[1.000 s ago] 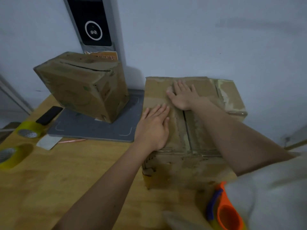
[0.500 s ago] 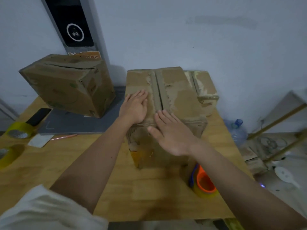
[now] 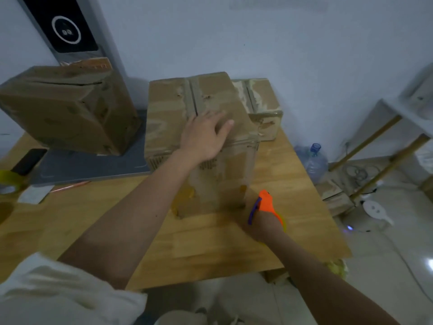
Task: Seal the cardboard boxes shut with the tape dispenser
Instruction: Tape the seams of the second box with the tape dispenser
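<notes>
A tall cardboard box (image 3: 164, 118) stands in the middle of the wooden table (image 3: 222, 242), its top flaps closed along a centre seam. My left hand (image 3: 206, 134) lies flat on the box top near the front edge, fingers spread. My right hand (image 3: 262, 225) is down on the table by the box's front right corner and grips the orange tape dispenser (image 3: 266, 204), which has a purple blade and a yellow tape roll. A second, tilted box (image 3: 68, 109) sits at the left. A smaller box (image 3: 262, 106) stands behind on the right.
The tilted box rests on a grey pad (image 3: 91, 165). Yellow tape rolls (image 3: 9, 181) and a black phone (image 3: 29, 159) lie at the table's left edge. A grey post with a dark screen (image 3: 68, 26) rises behind. A water bottle (image 3: 314, 160) and shelf legs stand on the floor right.
My right hand left the box top and dropped to the table, taking hold of the orange dispenser. My left hand slid rightward across the top to the seam.
</notes>
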